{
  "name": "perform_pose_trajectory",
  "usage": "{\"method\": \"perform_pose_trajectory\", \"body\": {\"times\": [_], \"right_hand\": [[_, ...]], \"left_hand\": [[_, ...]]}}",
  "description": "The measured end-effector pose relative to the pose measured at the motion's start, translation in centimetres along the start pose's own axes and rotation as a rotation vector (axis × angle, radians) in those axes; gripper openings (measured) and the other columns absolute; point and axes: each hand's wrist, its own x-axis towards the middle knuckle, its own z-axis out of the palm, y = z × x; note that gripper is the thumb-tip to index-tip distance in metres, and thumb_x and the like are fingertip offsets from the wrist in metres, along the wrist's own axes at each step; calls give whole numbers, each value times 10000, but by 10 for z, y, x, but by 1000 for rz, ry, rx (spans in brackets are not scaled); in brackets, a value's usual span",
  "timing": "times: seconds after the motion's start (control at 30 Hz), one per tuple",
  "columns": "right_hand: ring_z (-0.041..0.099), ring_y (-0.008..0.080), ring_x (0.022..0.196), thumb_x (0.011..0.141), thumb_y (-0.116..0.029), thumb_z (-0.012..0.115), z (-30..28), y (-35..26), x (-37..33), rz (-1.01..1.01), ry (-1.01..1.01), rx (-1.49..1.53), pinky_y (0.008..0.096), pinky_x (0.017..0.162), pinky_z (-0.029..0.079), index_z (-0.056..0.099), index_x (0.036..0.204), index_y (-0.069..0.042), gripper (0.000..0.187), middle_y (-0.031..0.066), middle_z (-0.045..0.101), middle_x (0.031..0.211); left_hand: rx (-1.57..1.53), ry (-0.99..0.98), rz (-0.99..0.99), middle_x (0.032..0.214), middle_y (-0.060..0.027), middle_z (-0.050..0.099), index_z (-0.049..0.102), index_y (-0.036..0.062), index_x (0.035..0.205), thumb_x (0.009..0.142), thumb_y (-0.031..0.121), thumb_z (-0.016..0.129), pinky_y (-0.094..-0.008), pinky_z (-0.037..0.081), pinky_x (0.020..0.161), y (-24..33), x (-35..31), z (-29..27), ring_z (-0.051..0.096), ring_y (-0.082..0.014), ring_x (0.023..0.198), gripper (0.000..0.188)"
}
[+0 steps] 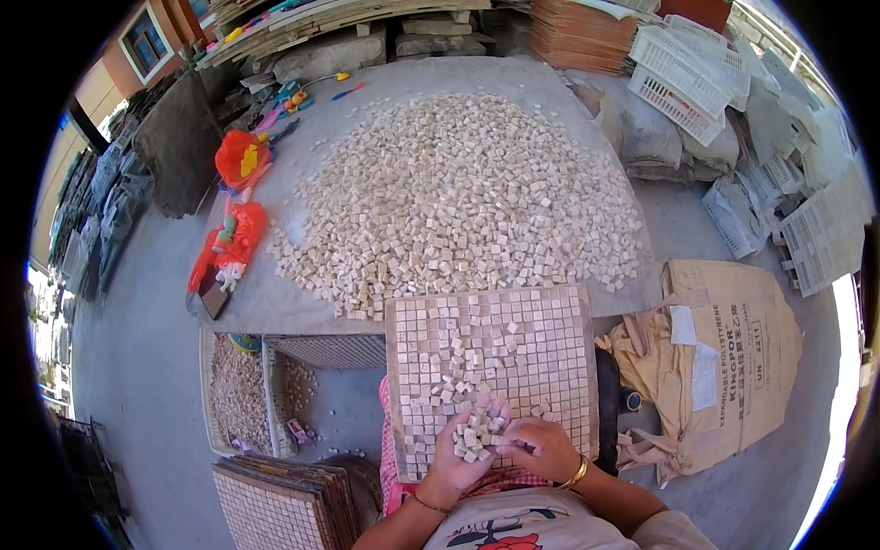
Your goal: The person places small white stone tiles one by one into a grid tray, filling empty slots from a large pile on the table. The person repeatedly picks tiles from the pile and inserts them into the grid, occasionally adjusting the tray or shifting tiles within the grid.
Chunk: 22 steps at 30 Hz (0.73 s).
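Observation:
A gridded board (393, 357) lies across my lap, with pale square mosaic tiles seated in many of its cells. Loose tiles (458, 365) are scattered over its middle and left side, some on top of others. Over the board's near edge my left hand (449, 471) is cupped palm up around a handful of stone tiles (476, 436). My right hand (550, 449) is beside it, thumb and fingers pinched together at the right edge of the handful. Whatever sits between those fingertips is too hidden to make out.
Beyond the board, a big heap of tiles (458, 202) covers a grey table (623, 298). Red plastic bags (243, 156) lie at its left. Below are a white crate of chips (209, 394) and stacked tile boards (266, 504). A tan sack (733, 357) lies right.

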Motion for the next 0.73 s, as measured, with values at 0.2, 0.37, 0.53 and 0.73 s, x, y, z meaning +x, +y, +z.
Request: {"method": "perform_pose_trajectory", "body": {"times": [0.2, 0.37, 0.53, 0.73], "right_hand": [[562, 236, 619, 733, -162, 684, -5, -8, 4, -15, 101, -111, 330, 544, 455, 620, 853, -75, 162, 73, 575, 722], [556, 235, 608, 731, -177, 693, 6, -21, 1, -79, -5, -133, 310, 553, 459, 615, 879, -75, 196, 72, 569, 743], [537, 191, 590, 793, -135, 640, 16, -1, 0, -175, 25, -36, 259, 517, 438, 594, 915, -50, 156, 76, 550, 781], [507, 115, 721, 860, -164, 572, -8, -1, -3, 245, -172, 891, 225, 636, 437, 558, 1029, -39, 211, 47, 543, 908]], "left_hand": [[-26, -107, -26, 1064, -106, 565, 498, 68, 1167, 919, 223, 403, -421, 424, 895, 1, -6, -2, 516, -261, 1044, 308], [-5, -149, 3, 1091, -135, 548, 472, 64, 1187, 902, 209, 430, -416, 420, 908, 3, 7, -20, 510, -281, 1059, 323], [-34, -137, 25, 1043, -129, 560, 489, 53, 1162, 913, 205, 407, -425, 432, 883, 0, 0, -10, 524, -275, 1013, 303], [24, -106, 68, 1075, -107, 557, 471, 82, 1199, 903, 250, 444, -415, 423, 886, -1, -2, -8, 524, -265, 1028, 341]]}}
